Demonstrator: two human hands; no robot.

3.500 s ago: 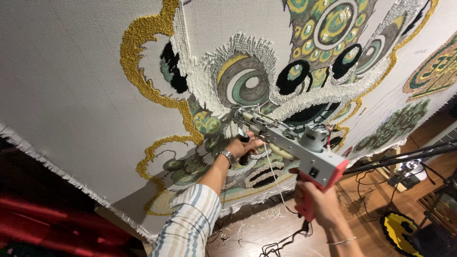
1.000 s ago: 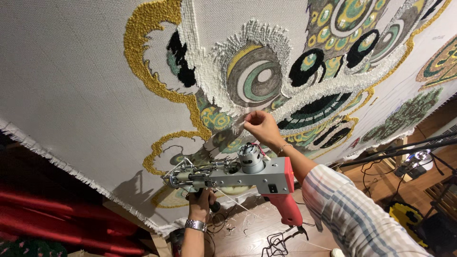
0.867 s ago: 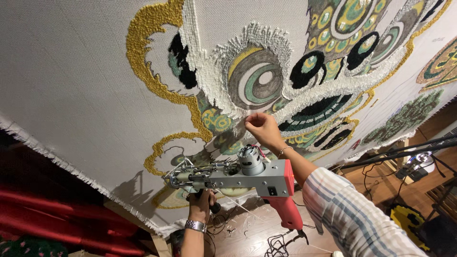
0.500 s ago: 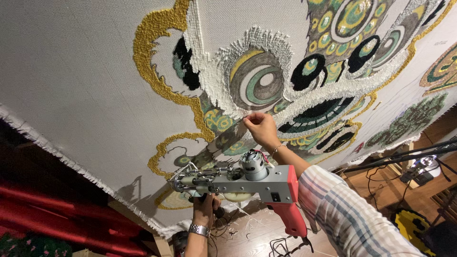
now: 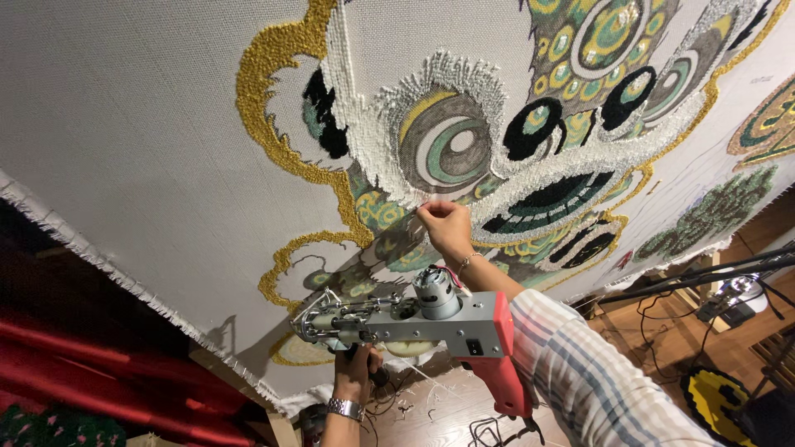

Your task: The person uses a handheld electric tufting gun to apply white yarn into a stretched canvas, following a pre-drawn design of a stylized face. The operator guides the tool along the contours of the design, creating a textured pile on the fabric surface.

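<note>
Yarn filled much of the cloth [image 5: 124, 124]; bare parts remained. Left hand [image 5: 356, 372] gripped the tufting gun [image 5: 414, 319]; right hand [image 5: 443, 228] pinched the pile.

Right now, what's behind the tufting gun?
Behind the tufting gun: the stretched cloth with green and gold tufted patterns. The gun body hides part of them. Left hand grips underneath.

A rug-tufting workshop: a large white backing cloth [image 5: 149, 124] stretched on a frame, part-filled with gold, green and black yarn pile; a grey and red electric tufting gun [image 5: 431, 327]; yarn scraps and cables on the brown wooden floor [image 5: 431, 410]
</note>
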